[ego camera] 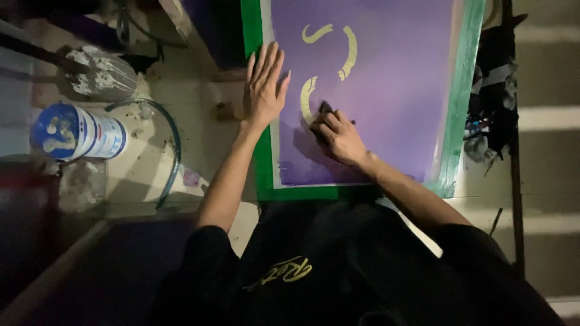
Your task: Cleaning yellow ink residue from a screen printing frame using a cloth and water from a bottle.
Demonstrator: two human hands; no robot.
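A screen-printing frame with a green border [263,169] and purple mesh [393,78] lies in front of me, carrying curved pale yellow shapes [349,53]. My left hand [264,84] lies flat, fingers spread, on the frame's left edge. My right hand [338,136] is closed around a small dark rag [324,108], pressing it on the mesh at the lower end of a yellow shape.
A white and blue can [78,131] lies on its side at the left, near a paint-smeared container [103,72] and a curved hose [172,145]. Dark clutter [492,96] hangs at the frame's right side. My black shirt fills the bottom.
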